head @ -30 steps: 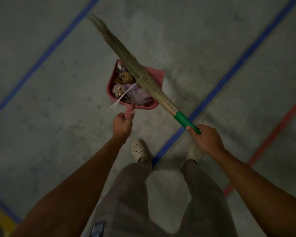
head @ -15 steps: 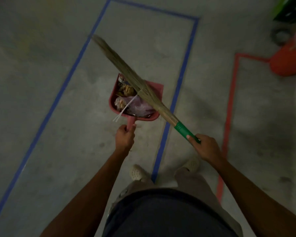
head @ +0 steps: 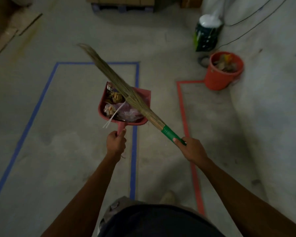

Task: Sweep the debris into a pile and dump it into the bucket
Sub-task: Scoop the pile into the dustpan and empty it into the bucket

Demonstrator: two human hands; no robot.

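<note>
- L hand (head: pixel 116 142) clenched round the handle of the pink dustpan (head: pixel 146 94), thumb on top pointing fwd, knuckles up.
- L arm reaching fwd from bottom centre-left, nearly straight, wrist in line w/ forearm.
- Dustpan held out in front of body at frame centre, mouth facing away; cannot tell if touching the floor (head: pixel 67 134).
- Debris (head: pixel 114 98) piled inside pan: crumpled wrappers, clear plastic, white strips hanging over rear-left rim.
- R hand (head: pixel 192 149) grasping the green grip (head: pixel 169 133) of the broom (head: pixel 120 82) at its low end, thumb laid along the shaft, fingers curled under.
- R arm stretched fwd from bottom right, elbow slightly bent, hand a bit right of and nearer than the pan.
- Broom slanting up-left from R hand, bristles crossing over right half of pan, lying on/over the debris; tip past pan's far edge, blurred.
- Orange bucket (head: pixel 217 81) upright at upper right, well apart from pan, standing at far corner of red tape (head: pixel 183 106) outline; some leaves/scraps already inside.
- Blue tape (head: pixel 133 151) rectangle on floor under pan and L hand.
- Green-white bag (head: pixel 206 36) just behind bucket, black cables (head: pixel 246 19) further back.
- Light shoe (head: pixel 167 197) between the tape lines, near bottom.
</note>
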